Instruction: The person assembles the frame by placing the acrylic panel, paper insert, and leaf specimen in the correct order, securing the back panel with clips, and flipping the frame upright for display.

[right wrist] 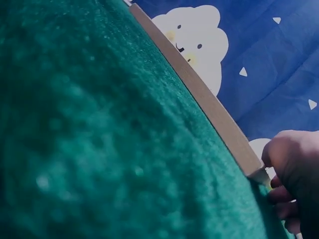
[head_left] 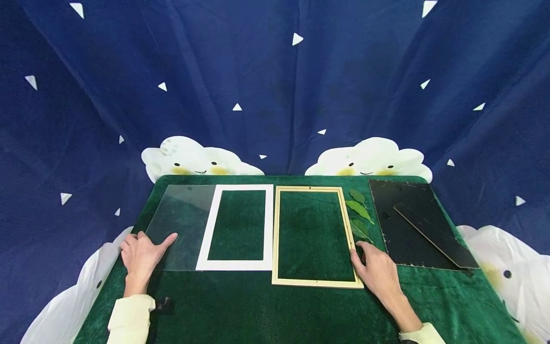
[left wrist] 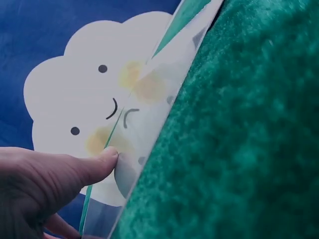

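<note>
A clear glass or plastic sheet [head_left: 185, 224] lies at the left of the table, beside a white rectangular mat [head_left: 268, 229]. My left hand [head_left: 142, 252] rests at the sheet's near left edge, fingers loose and thumb spread out over it. In the left wrist view, the thumb [left wrist: 99, 167] reaches onto the sheet [left wrist: 142, 129], which mirrors the backdrop. To the right of the mat lies a pale wooden picture frame [head_left: 275, 239]. At its near right side, my right hand [head_left: 379, 271] pinches the frame bar between thumb and fingers. The frame's edge [right wrist: 199, 94] shows in the right wrist view.
Several green leaves [head_left: 359, 209] lie between the frame and a black backing board [head_left: 404, 239] with a stand leg [head_left: 429, 236]. Green velvet cloth [head_left: 240, 310] covers the table. Behind hangs a blue curtain [head_left: 275, 71] with clouds.
</note>
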